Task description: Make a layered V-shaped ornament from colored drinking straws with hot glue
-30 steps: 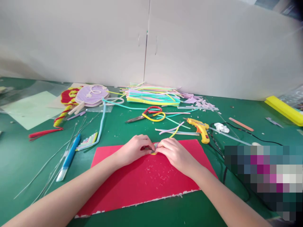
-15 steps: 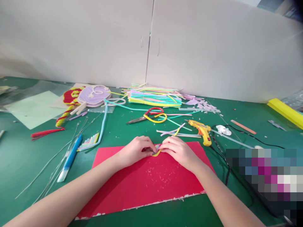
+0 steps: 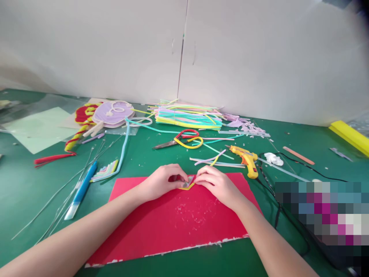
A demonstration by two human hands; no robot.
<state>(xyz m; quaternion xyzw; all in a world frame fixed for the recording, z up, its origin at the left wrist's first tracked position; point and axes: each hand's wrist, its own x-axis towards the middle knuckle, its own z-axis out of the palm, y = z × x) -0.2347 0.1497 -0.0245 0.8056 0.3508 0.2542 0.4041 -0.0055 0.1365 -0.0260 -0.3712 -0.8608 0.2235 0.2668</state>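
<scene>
My left hand (image 3: 165,181) curls over the far part of a red board (image 3: 175,223), thumb and fingers pinching a small piece of pastel pipe cleaners (image 3: 189,184) with a yellow edge. Opposite it, my right hand (image 3: 215,182) has its fingertips closed on the right end of the yellow strand. Most of the piece shows in the gap between the hands; its ends are covered by fingers. Just beyond lie loose cut pipe cleaners (image 3: 223,163) and scissors (image 3: 187,139) with red and yellow handles. A yellow hot glue gun (image 3: 248,159) rests to the right.
Bundled pipe cleaners (image 3: 187,117) lie against the pale partition (image 3: 115,50). At left are a lilac round fan shape (image 3: 113,113), a red tassel (image 3: 53,157), a blue pen-like tool (image 3: 82,190), thin wires (image 3: 54,198) and a stepped pastel piece (image 3: 108,171). A black cord (image 3: 311,165) runs at right.
The yellow-edged piece shows more between my hands, its yellow strand now lying in a shallow V. Both hands stay in nearly the same place. The view has shifted slightly.
</scene>
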